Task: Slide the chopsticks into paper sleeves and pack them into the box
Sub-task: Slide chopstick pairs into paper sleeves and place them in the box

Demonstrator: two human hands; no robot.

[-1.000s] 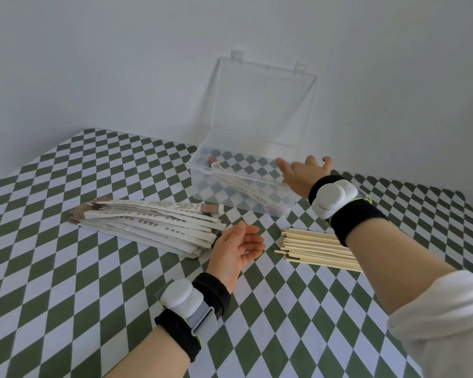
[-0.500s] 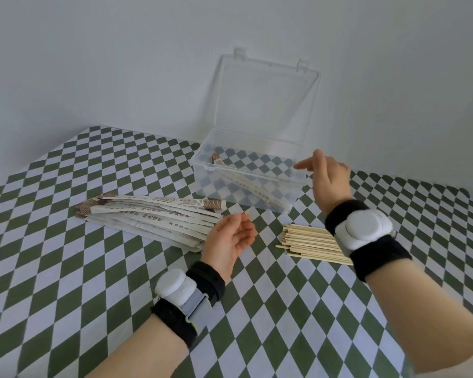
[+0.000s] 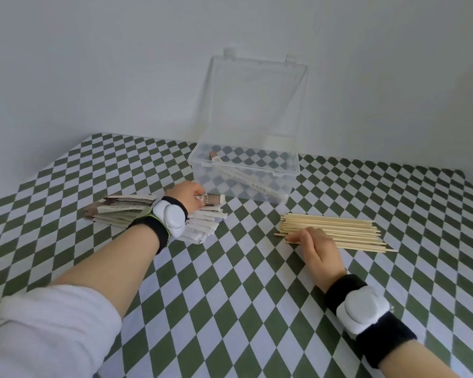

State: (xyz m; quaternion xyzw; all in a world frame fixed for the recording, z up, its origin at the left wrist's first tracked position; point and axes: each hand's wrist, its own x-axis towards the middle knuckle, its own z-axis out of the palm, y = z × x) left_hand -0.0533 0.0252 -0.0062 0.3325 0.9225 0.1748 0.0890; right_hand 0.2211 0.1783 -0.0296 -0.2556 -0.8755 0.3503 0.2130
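A stack of printed paper sleeves lies left of centre on the checked tablecloth. My left hand rests on the stack's right end, fingers pinching the brown-tipped end of the top sleeve. A pile of bare wooden chopsticks lies to the right. My right hand rests on the pile's near left end, fingertips closing on a chopstick there. The clear plastic box stands behind with its lid up. One sleeved pair lies diagonally inside it.
The green-and-white checked table ends at a pale wall just behind the box. The raised lid leans back against that wall. Both wrists carry black bands with white trackers.
My right hand came back from the box and dropped onto the chopstick pile. My left hand turned palm-down and moved onto the sleeve stack, taking hold of the top sleeve.
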